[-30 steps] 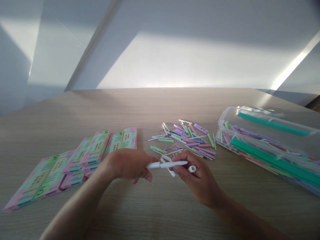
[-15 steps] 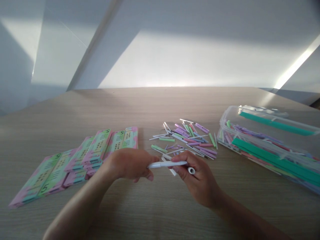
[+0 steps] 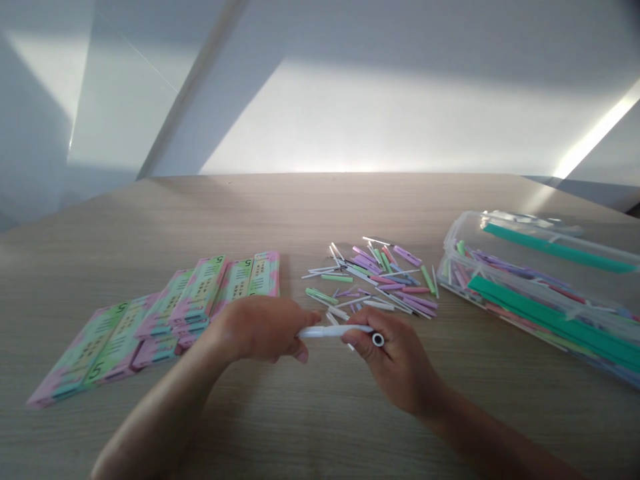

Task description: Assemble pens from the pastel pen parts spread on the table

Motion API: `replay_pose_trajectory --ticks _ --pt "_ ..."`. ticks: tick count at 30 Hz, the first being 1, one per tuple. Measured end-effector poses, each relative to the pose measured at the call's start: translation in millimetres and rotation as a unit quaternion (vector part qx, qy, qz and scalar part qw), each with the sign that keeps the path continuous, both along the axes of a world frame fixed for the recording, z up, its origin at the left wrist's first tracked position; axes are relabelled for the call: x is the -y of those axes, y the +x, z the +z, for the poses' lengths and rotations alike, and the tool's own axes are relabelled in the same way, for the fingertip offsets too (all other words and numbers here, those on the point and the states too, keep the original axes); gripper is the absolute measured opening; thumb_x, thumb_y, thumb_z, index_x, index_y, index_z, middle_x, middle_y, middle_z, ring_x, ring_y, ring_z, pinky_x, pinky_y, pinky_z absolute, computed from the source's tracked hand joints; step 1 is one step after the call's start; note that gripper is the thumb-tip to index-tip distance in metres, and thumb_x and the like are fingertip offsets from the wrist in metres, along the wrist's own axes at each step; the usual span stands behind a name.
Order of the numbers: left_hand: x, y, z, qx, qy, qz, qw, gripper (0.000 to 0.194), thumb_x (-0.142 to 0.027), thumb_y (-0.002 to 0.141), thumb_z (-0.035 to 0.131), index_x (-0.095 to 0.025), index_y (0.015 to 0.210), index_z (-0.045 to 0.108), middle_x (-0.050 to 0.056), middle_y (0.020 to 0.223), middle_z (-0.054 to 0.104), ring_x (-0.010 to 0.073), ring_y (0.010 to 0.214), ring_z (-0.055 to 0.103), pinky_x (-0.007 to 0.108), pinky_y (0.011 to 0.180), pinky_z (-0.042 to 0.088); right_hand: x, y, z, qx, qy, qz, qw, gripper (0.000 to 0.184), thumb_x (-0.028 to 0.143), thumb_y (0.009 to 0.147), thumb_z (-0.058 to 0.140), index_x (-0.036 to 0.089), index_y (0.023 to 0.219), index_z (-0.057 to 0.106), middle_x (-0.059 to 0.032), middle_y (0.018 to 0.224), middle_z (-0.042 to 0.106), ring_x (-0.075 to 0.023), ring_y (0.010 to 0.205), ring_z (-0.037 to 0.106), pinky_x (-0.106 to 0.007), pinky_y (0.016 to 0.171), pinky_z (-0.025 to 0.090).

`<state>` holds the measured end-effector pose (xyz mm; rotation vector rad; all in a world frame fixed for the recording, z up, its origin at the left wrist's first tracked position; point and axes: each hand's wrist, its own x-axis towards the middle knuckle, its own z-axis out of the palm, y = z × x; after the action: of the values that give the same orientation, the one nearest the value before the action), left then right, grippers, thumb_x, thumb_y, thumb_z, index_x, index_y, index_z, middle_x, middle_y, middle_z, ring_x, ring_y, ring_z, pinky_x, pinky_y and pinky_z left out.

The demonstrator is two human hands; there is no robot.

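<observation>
A white pen point(image 3: 327, 331) lies level between my two hands above the table. Its left end is gripped in my left hand point(image 3: 270, 330), fingers closed and knuckles up. My right hand point(image 3: 393, 357) pinches its right end between thumb and fingers. A short white tube point(image 3: 379, 339) also sits in my right hand, its round open end facing me; most of it is hidden by the fingers. Just beyond the hands is a loose heap of pen parts point(image 3: 377, 280), with lilac, green, pink and white pieces and thin refills.
On the left, several pink-and-green printed boxes point(image 3: 200, 290) lie in rows, some stacked. A clear plastic case point(image 3: 460, 233) with teal strips stands at the right, filled with more coloured pen parts. Behind the wooden table point(image 3: 300, 213) rises a pale wall.
The open end of the tube in my right hand has shifted left and now overlaps the pen's end in view. My left hand keeps its grip. The view has shifted slightly.
</observation>
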<state>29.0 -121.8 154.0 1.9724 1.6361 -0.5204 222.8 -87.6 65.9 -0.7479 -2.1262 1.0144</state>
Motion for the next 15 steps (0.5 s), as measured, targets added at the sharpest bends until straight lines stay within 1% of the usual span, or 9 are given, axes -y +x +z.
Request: replay_pose_trajectory --ticks 2,4,7,9,11,15 --pt "0.5 -0.4 -0.5 -0.006 0.007 0.000 1.000 0.042 -0.028 0.077 0.060 -0.026 0.118 0.055 -0.003 0.059 0.063 0.0171 0.058 0.059 0.022 0.050 0.037 -1.6 -1.0 3.6 0.015 0.017 0.003 1.000 0.022 0.035 0.087 0.052 0.018 0.075 0.058 0.0021 0.062 0.053 -0.0108 0.057 0.046 -0.023 0.054 0.033" --pt "0.0 -0.6 -1.5 -0.007 0.014 0.002 1.000 0.044 -0.029 0.076 0.061 -0.027 0.120 0.054 -0.003 0.059 0.063 0.0174 0.058 0.059 0.023 0.050 0.036 -2.7 -1.9 7.2 0.019 0.031 0.013 0.999 0.018 0.032 0.088 0.051 0.019 0.079 0.059 0.0017 0.066 0.056 -0.0113 0.060 0.049 -0.023 0.057 0.034" --pt "-1.4 0.0 -2.6 0.009 0.010 0.001 1.000 0.043 -0.028 0.075 0.063 -0.028 0.118 0.055 -0.004 0.056 0.061 0.0170 0.056 0.058 0.022 0.050 0.037 -1.9 -2.0 10.1 0.013 0.050 0.046 0.998 0.011 0.025 0.089 0.048 0.022 0.091 0.058 0.0002 0.081 0.062 -0.0128 0.072 0.054 -0.024 0.066 0.038" --pt "-2.1 0.8 -2.7 0.021 0.003 -0.001 1.000 0.040 -0.025 0.075 0.063 -0.029 0.114 0.057 -0.005 0.054 0.060 0.0166 0.056 0.058 0.022 0.050 0.037 0.1 -0.5 10.2 0.016 0.050 0.057 0.997 0.013 0.023 0.090 0.046 0.023 0.101 0.053 -0.0008 0.088 0.062 -0.0135 0.074 0.055 -0.025 0.068 0.039" --pt "-2.3 1.1 -2.6 0.025 -0.006 0.001 1.000 0.039 -0.024 0.074 0.064 -0.029 0.112 0.058 -0.005 0.053 0.059 0.0164 0.054 0.058 0.022 0.049 0.037 2.5 2.2 9.5 0.029 0.045 0.059 0.997 0.015 0.022 0.089 0.046 0.022 0.104 0.048 -0.0013 0.088 0.060 -0.0138 0.072 0.053 -0.025 0.066 0.039" --pt "-2.2 0.1 -3.8 0.034 -0.023 0.005 0.999 0.038 -0.025 0.074 0.062 -0.029 0.112 0.058 -0.006 0.051 0.058 0.0158 0.051 0.057 0.022 0.049 0.038 5.5 7.1 8.1 0.052 0.042 0.069 0.995 0.012 0.018 0.087 0.045 0.022 0.099 0.042 0.0011 0.076 0.053 -0.0128 0.064 0.048 -0.024 0.059 0.036"
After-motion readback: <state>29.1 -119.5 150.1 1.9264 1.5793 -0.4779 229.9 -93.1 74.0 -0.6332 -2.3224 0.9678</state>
